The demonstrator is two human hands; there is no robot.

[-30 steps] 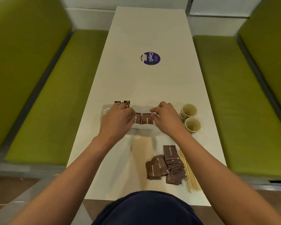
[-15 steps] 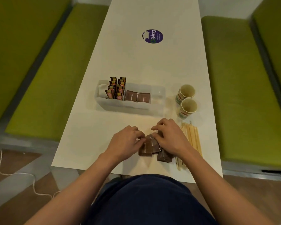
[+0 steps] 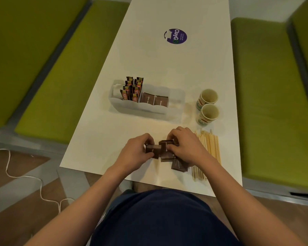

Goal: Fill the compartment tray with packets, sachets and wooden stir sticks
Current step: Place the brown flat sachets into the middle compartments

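Note:
A translucent compartment tray (image 3: pixel 140 106) stands mid-table. It holds upright orange-and-brown sachets (image 3: pixel 132 91) in a left section and two brown packets (image 3: pixel 154 100) side by side in the middle; its right section looks bare. Near the front edge lies a pile of brown packets (image 3: pixel 178 165). My left hand (image 3: pixel 135 153) is shut on brown packets (image 3: pixel 153 150) lifted from the pile. My right hand (image 3: pixel 187 148) grips other packets (image 3: pixel 167 144) beside it. Wooden stir sticks (image 3: pixel 212 150) lie just right of my right hand.
Two paper cups (image 3: pixel 207 105) stand right of the tray. A round purple sticker (image 3: pixel 175 36) sits farther up the white table (image 3: pixel 100 139). Green bench seats flank both sides. A white cord (image 3: pixel 25 176) lies on the floor at left.
Both hands left the tray, where they set two brown packets, and came back to the near pile. They now grip more packets there. The camera view tilted down.

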